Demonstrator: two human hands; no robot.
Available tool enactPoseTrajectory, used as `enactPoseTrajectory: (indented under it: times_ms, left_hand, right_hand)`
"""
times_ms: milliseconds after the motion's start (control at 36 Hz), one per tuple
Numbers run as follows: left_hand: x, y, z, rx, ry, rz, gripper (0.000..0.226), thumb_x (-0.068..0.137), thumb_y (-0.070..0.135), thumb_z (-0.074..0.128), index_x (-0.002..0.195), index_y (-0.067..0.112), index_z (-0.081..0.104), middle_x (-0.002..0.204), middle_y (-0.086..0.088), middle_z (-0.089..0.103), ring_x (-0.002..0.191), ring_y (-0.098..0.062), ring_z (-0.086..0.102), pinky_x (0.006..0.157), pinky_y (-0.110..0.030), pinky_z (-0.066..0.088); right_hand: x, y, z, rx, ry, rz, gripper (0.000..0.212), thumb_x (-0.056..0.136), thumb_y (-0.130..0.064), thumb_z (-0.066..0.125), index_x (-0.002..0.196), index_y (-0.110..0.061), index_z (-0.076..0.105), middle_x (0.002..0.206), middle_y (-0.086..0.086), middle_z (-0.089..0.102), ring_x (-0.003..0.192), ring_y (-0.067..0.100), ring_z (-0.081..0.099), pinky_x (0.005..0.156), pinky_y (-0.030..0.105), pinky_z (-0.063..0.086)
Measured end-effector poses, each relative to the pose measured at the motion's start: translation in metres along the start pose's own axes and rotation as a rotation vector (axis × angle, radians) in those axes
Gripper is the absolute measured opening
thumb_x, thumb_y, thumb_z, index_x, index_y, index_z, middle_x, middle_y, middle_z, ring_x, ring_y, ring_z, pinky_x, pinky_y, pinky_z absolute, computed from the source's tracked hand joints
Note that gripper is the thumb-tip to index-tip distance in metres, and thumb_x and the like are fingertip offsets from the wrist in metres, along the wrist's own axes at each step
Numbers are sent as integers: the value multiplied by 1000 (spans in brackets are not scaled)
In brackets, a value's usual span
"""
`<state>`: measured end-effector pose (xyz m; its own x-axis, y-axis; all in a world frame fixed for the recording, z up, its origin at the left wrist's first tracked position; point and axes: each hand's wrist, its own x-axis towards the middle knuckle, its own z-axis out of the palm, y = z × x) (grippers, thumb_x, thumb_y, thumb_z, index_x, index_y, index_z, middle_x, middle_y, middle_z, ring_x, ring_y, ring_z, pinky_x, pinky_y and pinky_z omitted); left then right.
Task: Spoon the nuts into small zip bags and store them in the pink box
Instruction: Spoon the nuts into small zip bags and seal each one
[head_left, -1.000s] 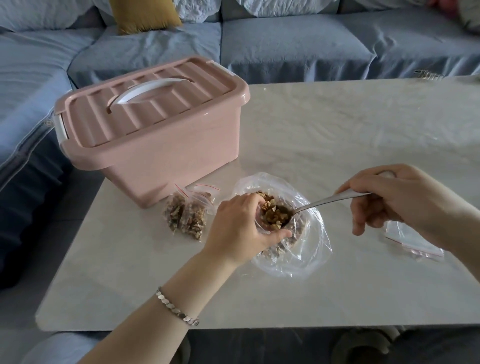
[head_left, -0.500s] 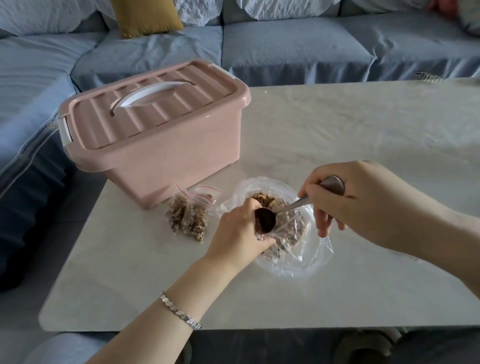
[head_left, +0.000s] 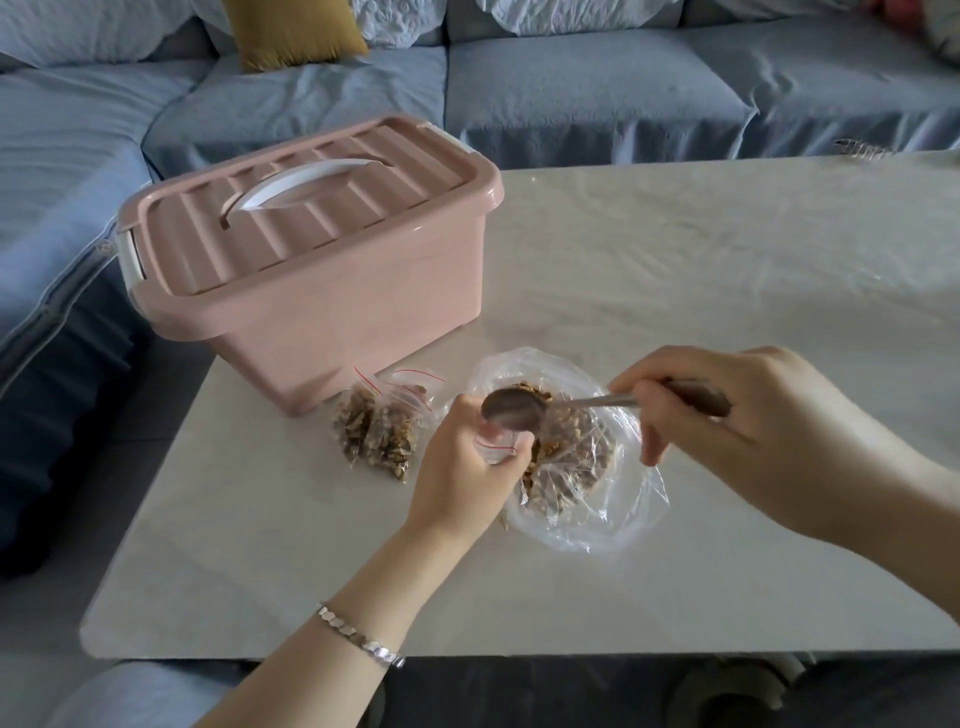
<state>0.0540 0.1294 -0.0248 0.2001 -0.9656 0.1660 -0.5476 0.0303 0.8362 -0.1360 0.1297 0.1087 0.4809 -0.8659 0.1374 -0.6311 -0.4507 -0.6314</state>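
My left hand (head_left: 467, 467) grips a small clear zip bag (head_left: 496, 451) with a red seal line, held upright beside the big clear bag of nuts (head_left: 571, 457). My right hand (head_left: 727, 421) holds a metal spoon (head_left: 514, 410) by its handle, its bowl tipped over the mouth of the small bag. Two filled zip bags of nuts (head_left: 382, 434) lie against the front of the pink box (head_left: 322, 270). The box stands at the table's left with its lid closed and a white handle on top.
The pale marble table (head_left: 675, 270) stretches right and back. Its front edge (head_left: 467, 652) runs just below my left wrist. A blue sofa (head_left: 571, 83) with a yellow cushion (head_left: 296, 31) wraps around the far and left sides.
The spoon rose out of the big nut bag and swung left over the small bag in my left hand. My right hand moved left with it, and the spoon bowl turned downward.
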Motion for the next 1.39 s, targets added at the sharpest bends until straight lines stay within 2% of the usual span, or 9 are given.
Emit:
enactPoseTrajectory:
  times_ms: [83,194,306,417,583,861,1056,1222,1389]
  left_hand:
    - [-1,-3,-6,-113,52,-144,21,78,20,71,78,20,50,78,9,58,74,2,56,69,-2,37]
    - [-3,-7,-18,-169,75,-262,20,80,24,70,82,28,50,86,14,57,78,10,54,69,1,35]
    - [-3,-13,-22,-139,-15,-351,19,77,34,67,89,30,51,93,12,61,77,-15,65,80,-32,53]
    - [0,-9,-20,-47,-94,-368,29,78,35,63,99,20,49,96,6,58,71,0,58,60,-18,43]
    - [5,-9,-12,25,-177,-316,33,82,35,63,105,22,44,99,12,49,87,-4,49,62,-13,33]
    - [11,-11,-5,-60,-170,-347,24,81,29,65,96,25,48,97,16,49,97,-8,50,77,-22,33]
    - [8,-11,-3,-159,-211,-351,26,70,37,65,88,29,48,97,14,53,98,-10,55,81,-24,41]
    - [4,-12,-11,-147,-163,-332,19,81,22,67,89,27,50,98,13,55,84,5,54,62,0,36]
    - [-7,-14,-24,-24,-153,-196,23,79,25,68,88,29,47,106,18,57,93,10,54,81,-11,41]
  right_hand:
    - [-7,14,1,89,184,53,20,85,-32,42,80,-34,61,60,-16,65,48,28,50,48,35,41]
    - [-16,35,19,113,241,152,20,83,-31,40,81,-34,60,59,-16,64,50,25,50,51,29,39]
    - [-18,58,52,60,172,195,17,93,-22,48,84,-29,61,60,-8,63,50,11,53,49,20,41]
    - [-11,70,77,-12,236,215,21,93,-15,47,105,-15,65,72,-9,61,63,7,54,57,15,38]
    - [-8,72,101,-22,214,252,30,95,-14,44,122,-14,60,92,-3,63,81,19,60,68,24,37]
    - [-8,78,106,434,208,484,24,96,-9,41,98,-19,63,58,0,65,53,6,55,56,15,44]
    - [-8,74,97,826,191,647,25,96,-3,41,91,-8,66,56,8,64,52,18,61,51,20,45]
    - [-14,77,90,989,243,740,26,95,-5,41,91,-4,67,58,10,62,57,23,64,57,26,45]
    - [-28,79,73,1021,333,731,26,96,-7,40,91,-3,66,60,12,64,60,25,67,51,20,51]
